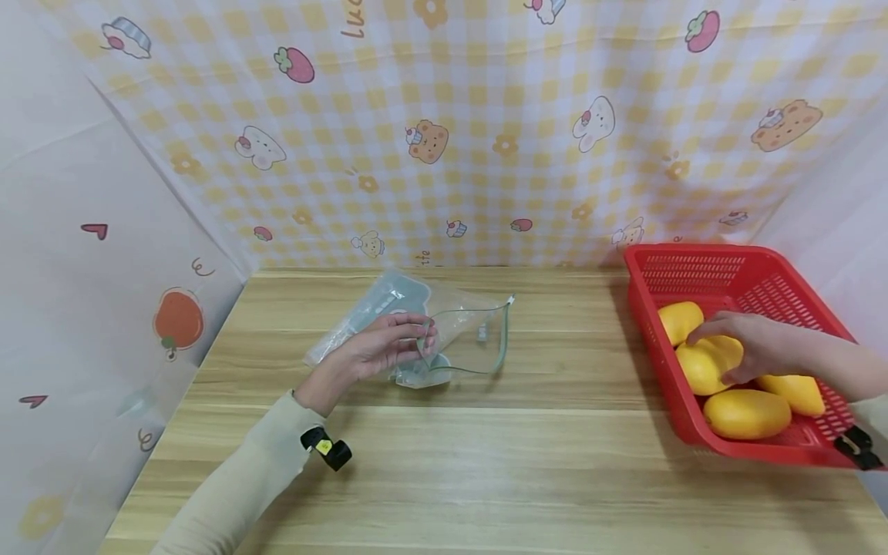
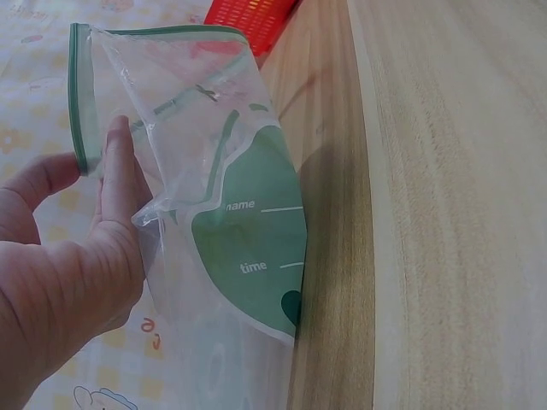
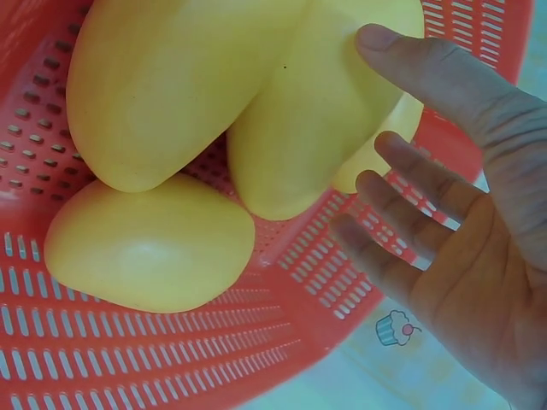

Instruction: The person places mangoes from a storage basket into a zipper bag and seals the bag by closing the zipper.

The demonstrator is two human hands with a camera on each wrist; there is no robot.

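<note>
A clear zip bag (image 1: 472,339) with a green zip edge and a green printed patch lies on the table, its mouth spread toward the right. My left hand (image 1: 385,343) holds the bag at its mouth; in the left wrist view the thumb (image 2: 55,173) is at the zip edge and the fingers are behind the clear film. On the right, my right hand (image 1: 752,343) reaches into a red basket (image 1: 659,385) over a yellow mango (image 1: 704,366). Its thumb (image 3: 410,55) overlaps that mango in the right wrist view, and the fingers are spread apart beside it.
More mangoes lie in the basket: one at the back (image 1: 680,320), one in front (image 1: 745,414) and one on the right (image 1: 798,391). The wooden table (image 1: 486,470) meets a checked cloth (image 1: 479,177) behind and a white sheet (image 1: 90,308) at left.
</note>
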